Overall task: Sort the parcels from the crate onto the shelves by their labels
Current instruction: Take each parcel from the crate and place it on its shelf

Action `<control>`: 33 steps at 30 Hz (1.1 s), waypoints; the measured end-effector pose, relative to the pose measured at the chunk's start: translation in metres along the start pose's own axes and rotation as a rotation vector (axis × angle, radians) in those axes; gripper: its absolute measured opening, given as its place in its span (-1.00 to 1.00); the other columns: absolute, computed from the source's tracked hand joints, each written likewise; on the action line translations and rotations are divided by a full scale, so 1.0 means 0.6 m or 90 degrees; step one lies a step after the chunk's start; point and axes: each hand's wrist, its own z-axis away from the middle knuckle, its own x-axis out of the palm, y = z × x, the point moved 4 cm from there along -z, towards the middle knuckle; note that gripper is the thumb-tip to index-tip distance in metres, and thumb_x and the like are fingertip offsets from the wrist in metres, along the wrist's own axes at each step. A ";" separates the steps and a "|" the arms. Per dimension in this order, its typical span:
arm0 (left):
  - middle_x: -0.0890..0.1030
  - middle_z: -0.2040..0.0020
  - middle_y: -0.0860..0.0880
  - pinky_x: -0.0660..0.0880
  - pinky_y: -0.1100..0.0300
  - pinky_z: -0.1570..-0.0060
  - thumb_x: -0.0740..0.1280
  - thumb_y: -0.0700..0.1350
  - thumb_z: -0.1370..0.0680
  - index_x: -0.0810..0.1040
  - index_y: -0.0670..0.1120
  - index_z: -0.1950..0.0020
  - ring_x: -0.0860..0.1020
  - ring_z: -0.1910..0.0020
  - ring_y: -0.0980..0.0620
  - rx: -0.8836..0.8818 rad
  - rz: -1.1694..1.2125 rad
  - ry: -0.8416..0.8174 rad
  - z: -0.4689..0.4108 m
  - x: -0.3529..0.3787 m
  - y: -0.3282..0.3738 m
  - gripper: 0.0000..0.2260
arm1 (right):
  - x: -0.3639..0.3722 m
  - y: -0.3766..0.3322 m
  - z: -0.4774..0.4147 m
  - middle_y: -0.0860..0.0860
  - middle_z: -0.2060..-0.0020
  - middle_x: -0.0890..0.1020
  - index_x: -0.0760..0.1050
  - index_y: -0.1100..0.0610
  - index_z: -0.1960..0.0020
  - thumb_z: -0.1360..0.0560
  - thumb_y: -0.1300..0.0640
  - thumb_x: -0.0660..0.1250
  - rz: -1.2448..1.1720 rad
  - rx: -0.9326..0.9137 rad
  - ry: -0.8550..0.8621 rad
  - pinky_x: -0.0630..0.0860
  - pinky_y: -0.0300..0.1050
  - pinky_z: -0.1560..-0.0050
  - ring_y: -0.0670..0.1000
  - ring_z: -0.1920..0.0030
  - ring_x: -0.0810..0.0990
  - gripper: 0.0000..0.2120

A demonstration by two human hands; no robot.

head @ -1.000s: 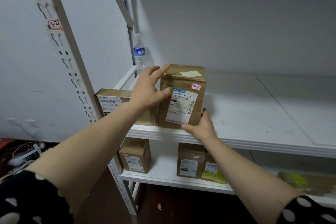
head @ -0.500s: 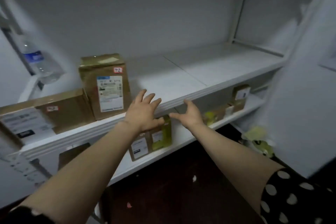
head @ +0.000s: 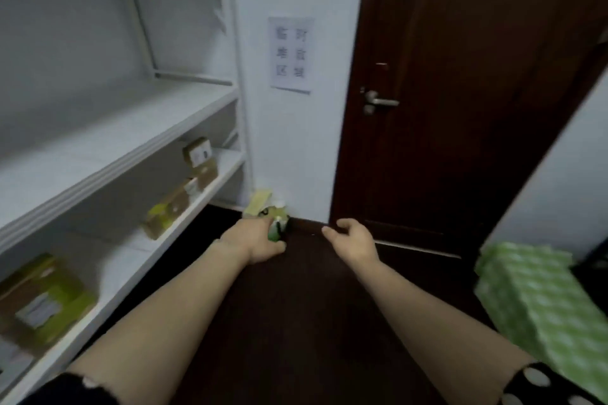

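My left hand (head: 254, 241) and my right hand (head: 352, 240) reach forward over the dark floor, a little apart, and both hold nothing. Their fingers are loosely curled. To my left runs the white shelf unit (head: 115, 162). On its lower board lie brown parcels with white labels: one with yellow-green tape near me (head: 36, 297), one further along (head: 166, 211), and a small stack at the far end (head: 200, 159). The view is blurred and no label can be read.
A dark wooden door (head: 460, 76) with a metal handle (head: 379, 102) stands ahead. A paper sign (head: 291, 54) hangs on the white wall beside it. Yellow-green clutter (head: 263, 207) lies in the floor corner. A green checked bundle (head: 543, 299) sits at the right.
Both hands have let go of the upright parcel on the middle shelf and dropped away. My view has swung right, from the shelf's left end to the door.
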 end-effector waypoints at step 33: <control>0.50 -0.23 -0.05 0.47 0.11 -0.03 0.30 0.16 -0.50 0.35 0.00 -0.35 0.50 -0.16 -0.04 0.693 -0.224 -0.209 -0.200 0.388 1.343 -0.53 | -0.976 0.771 0.027 0.05 -0.04 0.61 0.49 0.21 -0.24 -0.57 0.08 0.27 -0.260 0.423 0.636 0.34 -0.25 0.08 -0.02 0.03 0.52 -0.70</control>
